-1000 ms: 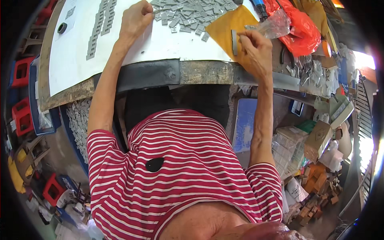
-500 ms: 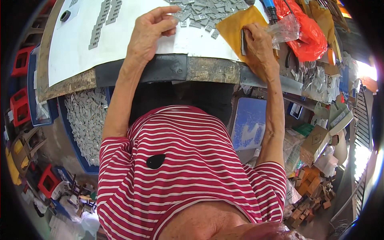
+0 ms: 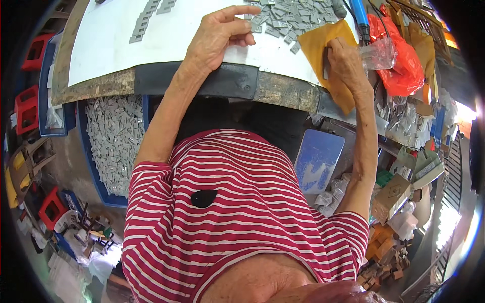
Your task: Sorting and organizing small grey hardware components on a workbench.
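My left hand [image 3: 218, 40] is over the white sheet [image 3: 121, 50] at the near edge of a pile of small flat grey pieces [image 3: 288, 17]. Its index finger points out to the right, the other fingers bend loosely, and I see nothing held. On the right, my right hand [image 3: 347, 65] rests on a yellow cloth [image 3: 321, 40], fingers closed around a dark flat block [image 3: 327, 64] that they mostly hide. The cloth hangs over the table's near edge. Stepped rows of similar grey pieces [image 3: 144, 22] lie farther left.
A blue crate of grey pieces [image 3: 116, 146] stands below the table, left of my body. Right of the cloth are a blue-handled tool [image 3: 359, 17], a clear plastic bag [image 3: 379, 54] and a red bag [image 3: 404, 65]. A worn blue panel [image 3: 319, 159] is under the table.
The view has shifted, so the table and its contents appear farther right and higher. Both hands keep nearly the same places relative to the grey pile and the cloth.
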Demonstrator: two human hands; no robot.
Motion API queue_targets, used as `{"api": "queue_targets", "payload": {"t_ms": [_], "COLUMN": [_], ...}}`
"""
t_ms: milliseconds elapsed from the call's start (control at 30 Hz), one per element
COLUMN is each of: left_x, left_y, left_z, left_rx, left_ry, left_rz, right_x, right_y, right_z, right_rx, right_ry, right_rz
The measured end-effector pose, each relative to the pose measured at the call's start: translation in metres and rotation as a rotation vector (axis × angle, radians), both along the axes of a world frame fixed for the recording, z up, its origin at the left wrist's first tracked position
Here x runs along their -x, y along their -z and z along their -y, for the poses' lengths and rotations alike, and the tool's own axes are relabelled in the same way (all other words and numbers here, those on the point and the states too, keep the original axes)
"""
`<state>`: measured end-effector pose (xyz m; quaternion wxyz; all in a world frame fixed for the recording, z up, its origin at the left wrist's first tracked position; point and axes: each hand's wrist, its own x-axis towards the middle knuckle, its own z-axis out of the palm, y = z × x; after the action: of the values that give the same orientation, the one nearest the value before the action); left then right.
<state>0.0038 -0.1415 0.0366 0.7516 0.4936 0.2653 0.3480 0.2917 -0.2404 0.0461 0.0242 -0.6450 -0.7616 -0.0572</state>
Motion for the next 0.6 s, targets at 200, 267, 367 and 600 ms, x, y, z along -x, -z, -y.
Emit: {"api": "queue_targets", "payload": {"t_ms": [200,267,367,600], "left_x": [-0.001,-0.001,-0.002,-0.010], "left_y": [0.001,0.003,0.005,0.000], "left_z": [0.002,0.003,0.004,0.014], "left_rx": [-0.034,-0.068,-0.118,-0.347], "left_ry": [0.009,-0.001,-0.011,-0.109], "left_rz": [0.002,-0.009,-0.039,-0.193], "right_x": [0.002,0.003,0.012,0.079], "right_y": [-0.003,-0.003,-0.007,-0.023], "right_z": [0.001,0.003,0.009,0.015], "right_rx": [-0.023,-0.103,-0.210,-0.073], "right_ry": [0.006,0.001,0.046,0.351], "right_rz": [-0.030,-0.033,-0.207,-1.401]}}
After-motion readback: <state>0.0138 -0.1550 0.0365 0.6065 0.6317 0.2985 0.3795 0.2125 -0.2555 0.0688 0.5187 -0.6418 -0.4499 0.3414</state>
